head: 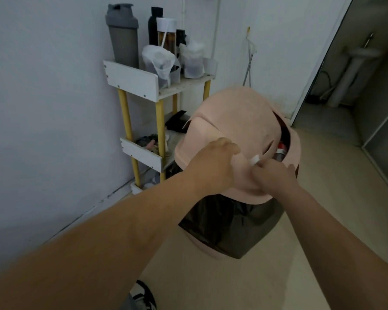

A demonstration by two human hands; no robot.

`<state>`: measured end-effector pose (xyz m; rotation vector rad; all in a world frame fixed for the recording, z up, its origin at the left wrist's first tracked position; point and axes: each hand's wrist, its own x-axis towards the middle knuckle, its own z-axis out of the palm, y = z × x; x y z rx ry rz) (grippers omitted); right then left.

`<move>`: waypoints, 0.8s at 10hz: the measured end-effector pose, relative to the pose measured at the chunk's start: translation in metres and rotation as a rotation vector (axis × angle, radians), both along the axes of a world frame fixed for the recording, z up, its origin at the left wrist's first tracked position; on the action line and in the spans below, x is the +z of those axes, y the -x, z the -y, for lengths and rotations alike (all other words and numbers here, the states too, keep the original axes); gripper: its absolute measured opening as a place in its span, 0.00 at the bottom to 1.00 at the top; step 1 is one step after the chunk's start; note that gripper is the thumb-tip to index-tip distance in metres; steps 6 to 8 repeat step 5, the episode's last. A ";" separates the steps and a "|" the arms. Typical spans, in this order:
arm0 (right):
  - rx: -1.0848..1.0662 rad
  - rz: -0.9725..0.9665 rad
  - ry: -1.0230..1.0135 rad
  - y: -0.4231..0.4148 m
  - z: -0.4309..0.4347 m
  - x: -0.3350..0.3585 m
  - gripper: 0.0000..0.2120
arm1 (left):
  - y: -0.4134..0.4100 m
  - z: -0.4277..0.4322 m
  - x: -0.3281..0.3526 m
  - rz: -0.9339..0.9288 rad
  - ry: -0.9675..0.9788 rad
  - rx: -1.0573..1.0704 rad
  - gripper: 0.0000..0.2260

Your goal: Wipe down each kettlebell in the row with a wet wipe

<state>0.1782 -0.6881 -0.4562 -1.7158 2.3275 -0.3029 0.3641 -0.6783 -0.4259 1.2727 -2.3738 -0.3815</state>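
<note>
A dusty pink domed plastic bin lid (238, 121) tops a pale pink bin lined with a dark brown-black bag (229, 224). At ten o'clock from it, a white-boarded shelf with yellow posts (132, 81) carries a grey shaker bottle (123, 34) and a black bottle (154, 23). The floor is plain beige.

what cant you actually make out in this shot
- Kettlebells: none in the head view; the row lies outside the frame.
- White scrap pinched at the right hand: mostly covered by fingers, too small to identify as a wipe.
- Pink bin contents: only a red and white item shows through the lid gap; the lid hides the rest.
- Left hand: its fingertips rest on the lid, grip hidden from above.
- Lower shelf items: blurred.
</note>
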 end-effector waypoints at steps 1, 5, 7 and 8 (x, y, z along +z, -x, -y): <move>0.009 0.049 -0.098 0.006 0.012 0.003 0.23 | 0.003 0.011 -0.001 0.039 0.035 0.010 0.23; 0.055 -0.052 0.268 -0.010 0.017 0.018 0.28 | -0.020 0.009 -0.011 0.003 0.070 0.045 0.21; 0.055 -0.052 0.268 -0.010 0.017 0.018 0.28 | -0.020 0.009 -0.011 0.003 0.070 0.045 0.21; 0.055 -0.052 0.268 -0.010 0.017 0.018 0.28 | -0.020 0.009 -0.011 0.003 0.070 0.045 0.21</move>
